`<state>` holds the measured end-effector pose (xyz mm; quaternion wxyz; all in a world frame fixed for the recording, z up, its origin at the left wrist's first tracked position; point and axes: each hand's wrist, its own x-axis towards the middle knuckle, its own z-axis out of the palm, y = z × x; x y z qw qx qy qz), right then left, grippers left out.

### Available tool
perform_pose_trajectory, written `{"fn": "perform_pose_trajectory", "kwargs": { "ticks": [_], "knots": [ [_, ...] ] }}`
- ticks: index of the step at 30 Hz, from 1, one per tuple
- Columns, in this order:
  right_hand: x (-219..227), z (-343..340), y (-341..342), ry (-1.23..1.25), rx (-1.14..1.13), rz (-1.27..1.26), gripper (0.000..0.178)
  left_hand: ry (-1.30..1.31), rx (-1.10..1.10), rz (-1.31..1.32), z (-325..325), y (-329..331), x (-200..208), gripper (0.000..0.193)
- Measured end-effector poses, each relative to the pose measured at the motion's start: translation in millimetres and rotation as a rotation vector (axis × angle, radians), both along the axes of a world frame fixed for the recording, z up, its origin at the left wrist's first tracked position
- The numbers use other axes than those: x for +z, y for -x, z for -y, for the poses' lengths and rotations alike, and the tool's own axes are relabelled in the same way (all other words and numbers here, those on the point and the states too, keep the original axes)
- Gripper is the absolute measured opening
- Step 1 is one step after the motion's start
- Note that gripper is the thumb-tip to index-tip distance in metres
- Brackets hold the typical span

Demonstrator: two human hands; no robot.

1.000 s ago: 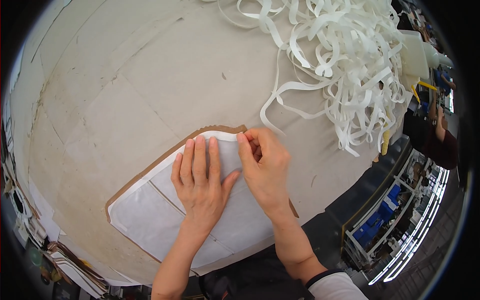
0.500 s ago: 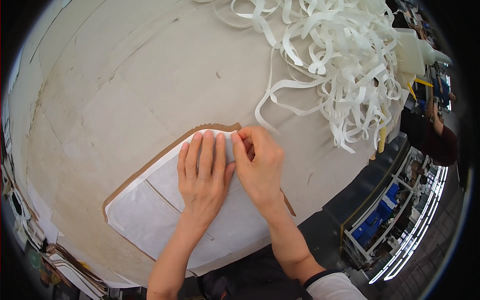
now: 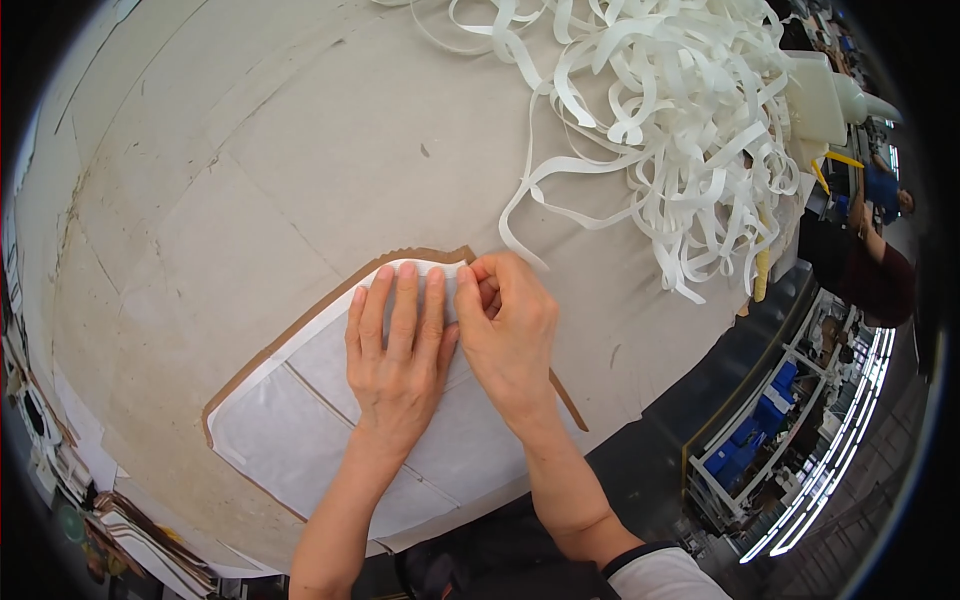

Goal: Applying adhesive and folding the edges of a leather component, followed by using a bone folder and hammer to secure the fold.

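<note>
A flat panel with a pale grey-white lining (image 3: 285, 455) and a brown border (image 3: 262, 358) lies on the table near me. A narrow white tape (image 3: 322, 318) runs along its far edge, just inside the border. My left hand (image 3: 395, 365) rests flat on the panel, its fingertips pressing the tape. Beside it, at the panel's far right corner, my right hand (image 3: 512, 335) pinches with thumb and forefinger at the tape's end. The fingertips cover what lies between them, and its other fingers are curled under.
A tangled heap of white tape strips (image 3: 690, 130) covers the far right of the worn table (image 3: 300, 180). Behind it stand a whitish bottle with a spout (image 3: 815, 100) and a yellow-handled tool (image 3: 843, 159). Shelving with blue bins (image 3: 770, 410) and other people are off to the right.
The view has shifted slightly, so table and hands appear a little further left. Both hands keep their places on the panel, and the grip at the corner looks the same.
</note>
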<state>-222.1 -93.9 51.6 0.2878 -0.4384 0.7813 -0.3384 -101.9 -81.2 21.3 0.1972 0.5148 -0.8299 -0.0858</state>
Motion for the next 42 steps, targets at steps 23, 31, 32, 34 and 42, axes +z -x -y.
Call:
{"fn": "perform_pose_trajectory", "kwargs": {
  "ticks": [23, 31, 32, 34, 42],
  "knots": [
    [-3.1, 2.0, -0.1, -0.028, 0.014, -0.097, 0.017, -0.005, -0.003, 0.033, 1.1, 2.7, 8.8, 0.052],
    [-2.5, 2.7, 0.3, -0.048, 0.030, -0.135, 0.019, 0.029, -0.030, 0.023, 2.1, 1.4, 8.9, 0.055],
    [-3.1, 2.3, 0.4, -0.039, 0.026, -0.148, 0.019, 0.034, -0.028, 0.022, 2.0, 1.5, 9.4, 0.055],
    [-2.4, 1.9, 0.9, -0.024, 0.024, -0.160, 0.019, 0.020, -0.050, 0.025, 1.6, 1.5, 10.3, 0.055],
    [-6.8, -24.4, 5.0, 0.263, 0.179, -0.283, 0.021, 0.026, -0.070, 0.065, -2.1, -1.4, 5.5, 0.057]
  ]
}}
